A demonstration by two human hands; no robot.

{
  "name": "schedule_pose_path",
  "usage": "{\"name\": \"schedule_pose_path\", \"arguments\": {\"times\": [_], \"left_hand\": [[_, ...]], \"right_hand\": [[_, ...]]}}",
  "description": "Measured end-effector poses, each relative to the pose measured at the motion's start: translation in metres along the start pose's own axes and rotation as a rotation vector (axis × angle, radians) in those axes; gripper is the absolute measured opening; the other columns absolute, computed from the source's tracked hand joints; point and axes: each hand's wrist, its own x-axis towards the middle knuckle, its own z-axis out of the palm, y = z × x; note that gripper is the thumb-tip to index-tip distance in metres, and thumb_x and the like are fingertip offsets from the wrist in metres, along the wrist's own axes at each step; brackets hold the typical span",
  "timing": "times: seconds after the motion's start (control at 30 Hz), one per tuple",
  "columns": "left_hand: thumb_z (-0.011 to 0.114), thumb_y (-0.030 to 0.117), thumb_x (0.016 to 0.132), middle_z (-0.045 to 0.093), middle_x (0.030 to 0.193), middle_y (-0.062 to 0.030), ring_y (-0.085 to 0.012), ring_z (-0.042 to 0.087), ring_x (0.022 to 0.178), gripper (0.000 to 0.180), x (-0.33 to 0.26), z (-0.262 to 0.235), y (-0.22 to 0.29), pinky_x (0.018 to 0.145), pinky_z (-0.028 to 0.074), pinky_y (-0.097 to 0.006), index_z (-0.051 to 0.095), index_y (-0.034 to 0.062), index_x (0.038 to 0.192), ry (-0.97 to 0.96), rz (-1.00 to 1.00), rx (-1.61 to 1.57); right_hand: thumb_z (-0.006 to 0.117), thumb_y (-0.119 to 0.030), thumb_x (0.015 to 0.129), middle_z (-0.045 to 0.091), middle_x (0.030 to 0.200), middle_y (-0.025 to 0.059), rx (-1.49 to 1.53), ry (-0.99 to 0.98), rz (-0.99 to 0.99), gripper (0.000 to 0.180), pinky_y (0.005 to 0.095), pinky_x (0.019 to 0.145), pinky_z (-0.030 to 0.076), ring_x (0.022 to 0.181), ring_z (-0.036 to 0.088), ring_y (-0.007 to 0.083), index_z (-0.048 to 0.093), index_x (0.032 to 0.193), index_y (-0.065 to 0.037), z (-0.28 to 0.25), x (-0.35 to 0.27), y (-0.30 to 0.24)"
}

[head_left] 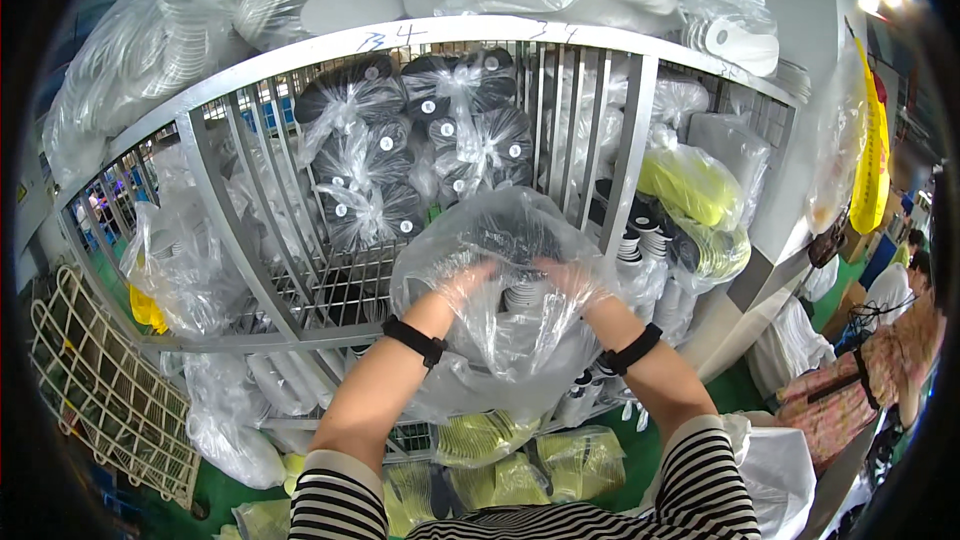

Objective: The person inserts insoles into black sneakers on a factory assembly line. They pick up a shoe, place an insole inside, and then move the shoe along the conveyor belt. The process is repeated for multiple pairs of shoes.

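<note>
Both my hands are inside a large clear plastic bag (500, 230) held in front of a grey metal rack (215, 170). My left hand (462, 285) and my right hand (568, 278) show through the thin film, fingers curled around a stack of black and white insoles (520, 292) in the bag. More dark insoles show near the bag's top. A black band wraps each wrist. What the fingers grip exactly is blurred by the plastic.
Bags of black insoles (420, 140) fill the rack's middle shelf, yellow ones (690, 185) lie to the right, white ones (170, 40) on top. Yellow bundles (500, 460) sit low by my body. A wire grid (100, 390) leans at left. A person (850, 380) stands at right.
</note>
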Motion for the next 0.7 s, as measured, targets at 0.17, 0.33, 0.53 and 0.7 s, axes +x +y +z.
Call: {"name": "schedule_pose_path", "arguments": {"times": [0.17,0.33,0.53,0.7], "left_hand": [[0.052,0.031,0.079,0.044,0.119,-0.0100,-0.0196,0.036,0.113,0.047,-0.010,0.023,0.017,0.094,0.027,-0.033,0.044,0.0022,0.116,0.214,-0.091,0.017],[0.055,0.021,0.075,0.053,0.099,-0.0077,-0.0202,0.048,0.094,0.034,-0.024,0.010,0.015,0.075,0.041,-0.034,0.052,0.0005,0.102,0.238,0.026,-0.035],[0.051,0.015,0.075,0.057,0.077,-0.0081,-0.0193,0.056,0.070,0.021,0.030,-0.025,-0.018,0.064,0.044,-0.030,0.055,-0.0006,0.089,0.231,0.102,-0.123],[0.048,0.004,0.075,0.055,0.094,-0.0103,-0.0194,0.051,0.089,0.025,0.031,-0.074,-0.020,0.077,0.040,-0.029,0.053,-0.0018,0.099,0.113,0.316,0.261]], "right_hand": [[0.038,-0.044,0.080,0.054,0.101,0.0196,0.032,0.057,0.227,0.048,0.0394,0.087,0.034,0.096,0.050,0.0333,0.054,0.103,-0.005,0.024,0.007,0.035],[0.040,-0.027,0.081,0.057,0.083,0.0193,-0.328,-0.097,0.026,0.026,0.0432,0.067,0.044,0.080,0.055,0.0336,0.058,0.092,-0.013,0.016,0.008,-0.006],[0.048,-0.023,0.076,0.058,0.077,0.0175,-0.085,0.065,0.174,0.025,0.0409,0.062,0.046,0.076,0.057,0.0314,0.056,0.096,-0.010,0.034,0.020,0.022],[0.052,-0.023,0.076,0.057,0.077,0.0141,0.723,0.378,0.528,0.030,0.0365,0.060,0.044,0.068,0.056,0.0245,0.053,0.093,0.001,0.040,0.018,0.012]]}}
